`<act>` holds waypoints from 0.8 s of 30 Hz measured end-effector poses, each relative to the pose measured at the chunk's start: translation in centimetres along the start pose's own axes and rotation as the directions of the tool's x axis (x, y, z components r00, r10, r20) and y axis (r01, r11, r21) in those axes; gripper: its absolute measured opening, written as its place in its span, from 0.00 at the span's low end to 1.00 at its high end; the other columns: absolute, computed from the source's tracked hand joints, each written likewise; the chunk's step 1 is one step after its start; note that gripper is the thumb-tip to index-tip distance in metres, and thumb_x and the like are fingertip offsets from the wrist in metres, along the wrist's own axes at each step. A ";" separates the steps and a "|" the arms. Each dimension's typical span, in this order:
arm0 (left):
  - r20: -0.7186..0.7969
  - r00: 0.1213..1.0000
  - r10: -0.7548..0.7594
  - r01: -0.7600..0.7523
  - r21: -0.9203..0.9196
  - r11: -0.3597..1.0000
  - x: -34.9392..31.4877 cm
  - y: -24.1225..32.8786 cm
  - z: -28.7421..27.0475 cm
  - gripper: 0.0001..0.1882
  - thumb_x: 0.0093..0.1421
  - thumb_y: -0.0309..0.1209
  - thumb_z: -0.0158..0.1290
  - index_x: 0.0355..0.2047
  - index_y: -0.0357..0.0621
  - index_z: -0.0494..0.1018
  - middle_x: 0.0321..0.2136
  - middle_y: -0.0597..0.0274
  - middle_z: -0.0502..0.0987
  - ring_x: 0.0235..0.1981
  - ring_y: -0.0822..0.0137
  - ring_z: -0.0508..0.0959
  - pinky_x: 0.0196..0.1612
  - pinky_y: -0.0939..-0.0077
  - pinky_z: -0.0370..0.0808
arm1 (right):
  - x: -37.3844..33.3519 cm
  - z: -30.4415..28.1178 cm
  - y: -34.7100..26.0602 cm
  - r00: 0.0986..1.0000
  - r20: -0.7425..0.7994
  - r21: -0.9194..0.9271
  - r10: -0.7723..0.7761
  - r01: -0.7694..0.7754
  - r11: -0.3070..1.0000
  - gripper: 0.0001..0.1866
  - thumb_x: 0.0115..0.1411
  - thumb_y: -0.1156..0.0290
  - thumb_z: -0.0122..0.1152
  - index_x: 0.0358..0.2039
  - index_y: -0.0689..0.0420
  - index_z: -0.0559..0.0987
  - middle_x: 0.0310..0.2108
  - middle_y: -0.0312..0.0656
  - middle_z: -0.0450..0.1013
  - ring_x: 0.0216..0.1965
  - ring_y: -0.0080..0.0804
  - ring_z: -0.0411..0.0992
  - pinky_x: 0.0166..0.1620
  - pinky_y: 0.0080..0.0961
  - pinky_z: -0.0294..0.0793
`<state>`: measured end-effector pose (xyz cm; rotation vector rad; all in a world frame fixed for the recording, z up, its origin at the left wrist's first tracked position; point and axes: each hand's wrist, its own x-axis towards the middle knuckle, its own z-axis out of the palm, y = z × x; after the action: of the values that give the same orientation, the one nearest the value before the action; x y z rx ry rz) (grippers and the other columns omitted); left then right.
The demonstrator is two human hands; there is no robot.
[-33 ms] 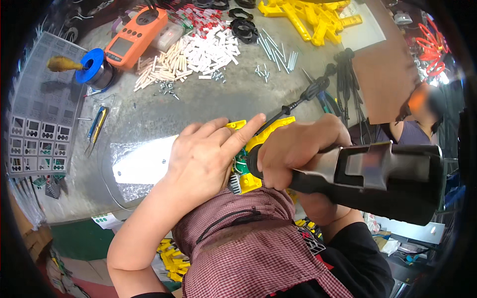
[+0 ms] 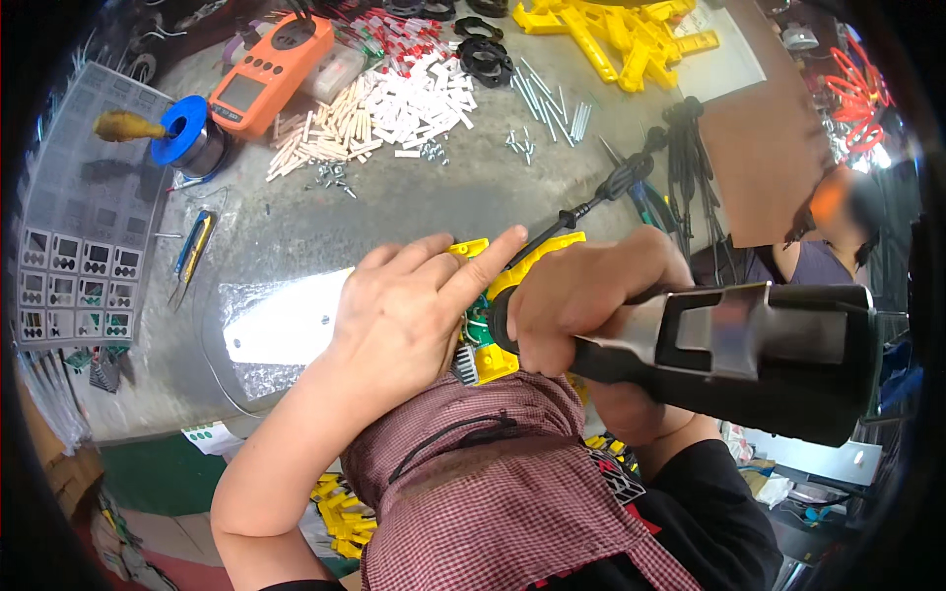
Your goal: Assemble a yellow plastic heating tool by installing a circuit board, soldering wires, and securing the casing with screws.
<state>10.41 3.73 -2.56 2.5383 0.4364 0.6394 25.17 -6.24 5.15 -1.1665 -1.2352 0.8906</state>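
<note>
Matt black plastic power tool (image 2: 729,345), glossy yellow plastic casing (image 2: 537,258) — scuffed, shiny metal benchtop (image 2: 394,212)

yellow housing (image 2: 537,258), black power screwdriver (image 2: 749,350)
</note>
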 end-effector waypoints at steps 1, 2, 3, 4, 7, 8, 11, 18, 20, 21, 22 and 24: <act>-0.005 1.000 0.007 -0.007 0.000 1.000 0.0 0.0 0.0 0.33 0.54 0.28 0.48 0.63 0.52 0.65 0.33 0.59 0.79 0.45 0.56 0.78 0.42 0.61 0.71 | 0.0 0.0 0.1 1.000 0.003 0.001 -0.004 0.004 1.000 0.15 0.60 0.60 0.64 0.30 0.54 0.69 0.19 0.41 0.71 0.21 0.33 0.71 0.33 0.33 0.72; -0.007 1.000 0.008 -0.008 0.005 1.000 -0.1 0.0 0.0 0.33 0.54 0.28 0.48 0.63 0.52 0.65 0.33 0.59 0.79 0.45 0.56 0.78 0.42 0.61 0.71 | -0.1 -0.1 0.3 1.000 0.009 0.033 0.008 -0.009 0.999 0.16 0.59 0.59 0.66 0.32 0.54 0.69 0.19 0.40 0.71 0.21 0.33 0.70 0.33 0.33 0.72; -0.008 1.000 0.004 -0.004 0.016 1.000 -0.2 0.1 0.0 0.33 0.54 0.27 0.48 0.63 0.52 0.64 0.33 0.59 0.79 0.46 0.56 0.77 0.43 0.61 0.70 | -0.2 -0.2 0.6 1.000 0.019 0.068 0.021 -0.022 0.997 0.17 0.58 0.58 0.67 0.34 0.54 0.70 0.19 0.38 0.70 0.21 0.32 0.70 0.32 0.32 0.72; -0.007 1.000 0.001 -0.001 0.027 1.000 -0.3 0.2 0.0 0.33 0.54 0.27 0.48 0.63 0.51 0.64 0.33 0.58 0.79 0.46 0.56 0.77 0.43 0.62 0.70 | 0.0 -0.3 1.1 1.000 0.020 0.073 0.017 -0.018 0.997 0.17 0.58 0.58 0.67 0.34 0.54 0.70 0.19 0.38 0.70 0.21 0.32 0.70 0.32 0.32 0.72; 0.030 0.999 -0.021 0.020 0.038 0.999 -0.2 0.3 -0.5 0.33 0.54 0.26 0.49 0.63 0.49 0.64 0.35 0.58 0.79 0.47 0.56 0.77 0.45 0.62 0.70 | 1.4 -1.5 2.8 0.997 -0.043 0.238 -0.057 0.065 0.969 0.33 0.56 0.44 0.62 0.48 0.58 0.65 0.19 0.32 0.65 0.22 0.27 0.68 0.31 0.28 0.70; 0.035 0.999 -0.014 0.013 0.047 0.999 -0.3 0.3 -0.6 0.33 0.54 0.26 0.49 0.63 0.49 0.64 0.35 0.58 0.79 0.47 0.56 0.77 0.45 0.62 0.70 | 1.4 -2.2 3.0 0.996 -0.061 0.187 -0.059 0.069 0.980 0.35 0.57 0.41 0.57 0.50 0.59 0.64 0.18 0.32 0.63 0.22 0.26 0.67 0.31 0.27 0.68; 0.000 0.998 -0.067 0.067 -0.096 0.993 -0.7 0.0 -0.4 0.31 0.52 0.22 0.51 0.60 0.45 0.66 0.42 0.54 0.78 0.48 0.53 0.76 0.50 0.60 0.70 | 1.2 -5.1 1.2 0.969 -0.166 0.317 -0.182 0.227 0.921 0.38 0.59 0.41 0.54 0.56 0.62 0.63 0.20 0.31 0.63 0.23 0.24 0.65 0.32 0.26 0.67; -0.218 0.946 -0.241 0.245 -0.009 0.970 -4.6 -0.6 -4.4 0.31 0.50 0.29 0.60 0.56 0.40 0.68 0.52 0.49 0.74 0.55 0.46 0.72 0.57 0.53 0.67 | 2.6 -22.3 -0.2 0.789 -0.601 -0.173 0.129 -0.286 0.942 0.31 0.59 0.68 0.62 0.60 0.66 0.63 0.39 0.44 0.74 0.39 0.34 0.75 0.46 0.29 0.74; -0.055 0.964 -0.261 0.266 0.135 0.954 -5.1 -0.2 -5.1 0.38 0.47 0.39 0.65 0.58 0.42 0.67 0.56 0.50 0.70 0.58 0.44 0.68 0.59 0.50 0.64 | 1.5 -26.4 3.1 0.769 -0.626 -0.501 -0.130 -0.268 0.823 0.36 0.54 0.78 0.63 0.62 0.67 0.60 0.46 0.50 0.73 0.45 0.36 0.75 0.50 0.28 0.73; 0.007 0.962 -0.272 0.265 0.207 0.942 -5.7 -0.5 -4.9 0.45 0.42 0.50 0.65 0.59 0.41 0.66 0.59 0.50 0.66 0.61 0.46 0.65 0.61 0.53 0.62 | 0.7 -28.4 4.5 0.758 -0.644 -0.558 -0.103 -0.374 0.740 0.38 0.53 0.80 0.62 0.63 0.67 0.58 0.49 0.51 0.72 0.47 0.36 0.75 0.51 0.27 0.73; 0.009 0.963 -0.269 0.261 0.208 0.943 -5.7 -0.5 -4.6 0.45 0.42 0.50 0.65 0.59 0.41 0.66 0.59 0.50 0.66 0.61 0.46 0.65 0.61 0.53 0.62 | -0.2 -29.9 5.6 0.743 -0.665 -0.606 -0.081 -0.472 0.640 0.40 0.52 0.83 0.62 0.65 0.67 0.56 0.52 0.52 0.71 0.49 0.37 0.74 0.51 0.27 0.73; 0.095 0.962 -0.256 0.213 0.326 0.921 -5.3 -0.8 -4.0 0.50 0.34 0.45 0.69 0.59 0.41 0.66 0.59 0.50 0.66 0.60 0.45 0.65 0.60 0.53 0.63 | -2.7 -32.8 8.6 0.738 -0.653 -0.698 -0.169 -0.501 0.511 0.36 0.52 0.81 0.63 0.63 0.59 0.65 0.48 0.49 0.74 0.47 0.33 0.74 0.48 0.25 0.73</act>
<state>3.79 3.76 -1.73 2.7413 0.8369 0.3233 57.78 -12.59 -2.17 -2.2191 -0.9096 -0.1670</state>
